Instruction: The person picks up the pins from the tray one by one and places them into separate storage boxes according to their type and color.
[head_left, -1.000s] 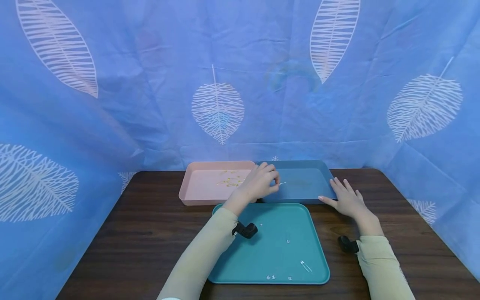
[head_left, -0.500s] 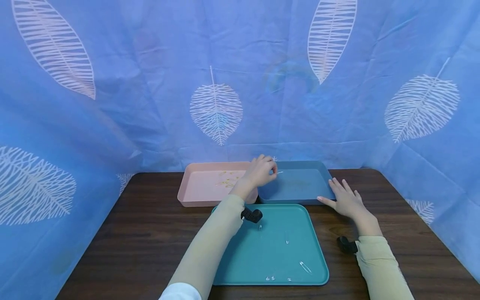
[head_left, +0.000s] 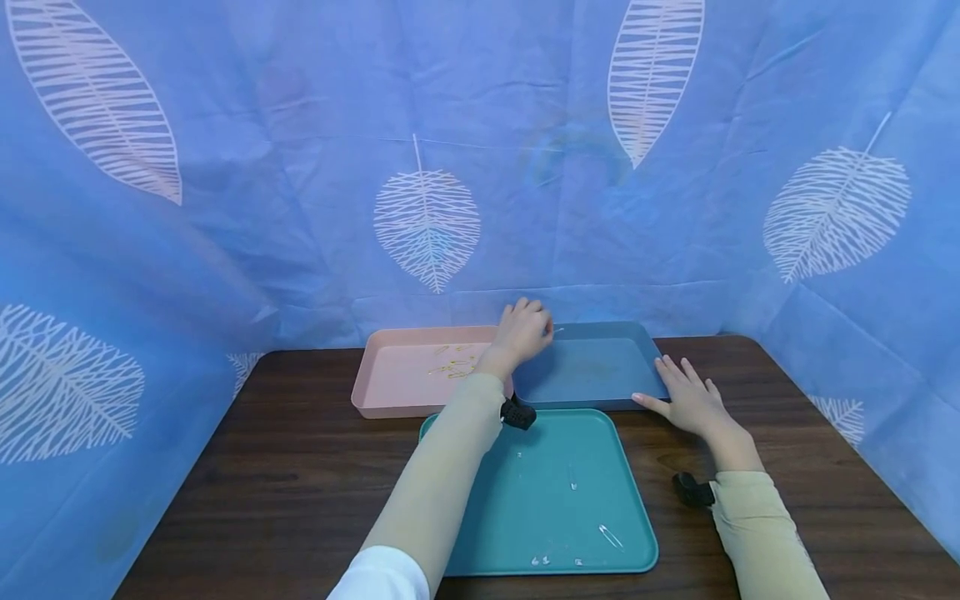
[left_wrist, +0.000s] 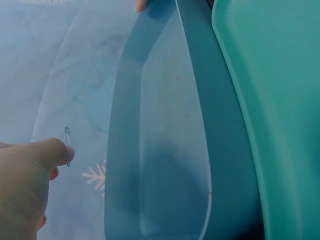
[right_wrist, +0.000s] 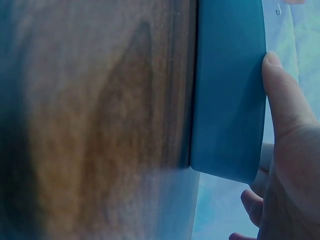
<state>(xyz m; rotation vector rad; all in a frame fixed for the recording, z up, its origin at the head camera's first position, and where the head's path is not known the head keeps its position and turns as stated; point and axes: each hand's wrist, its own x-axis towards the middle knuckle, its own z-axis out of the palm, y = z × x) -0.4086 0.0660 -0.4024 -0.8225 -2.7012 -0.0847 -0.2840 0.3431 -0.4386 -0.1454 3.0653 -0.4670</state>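
My left hand (head_left: 525, 332) pinches a silver safety pin (left_wrist: 67, 146) between thumb and fingers, above the back left part of the blue tray (head_left: 600, 367). In the left wrist view the pin stands upright past the thumb tip, apart from the tray's wall. My right hand (head_left: 693, 402) rests with spread fingers at the blue tray's front right corner. The right wrist view shows its thumb (right_wrist: 280, 92) on the rim and other fingers around the corner. Several gold safety pins (head_left: 453, 368) lie in the pink tray (head_left: 397, 392), left of the blue one.
A teal tray (head_left: 555, 517) lies in front of both others, holding a silver safety pin (head_left: 611, 536) at its right and several small clear pieces near its front edge. Dark wood table (head_left: 300, 450) surrounds the trays. A blue leaf-print cloth (head_left: 315, 208) hangs behind.
My left hand has moved back and slightly up with the safety pin, from the near side of the blue tray toward its rear left. The right hand stays at the tray's corner.
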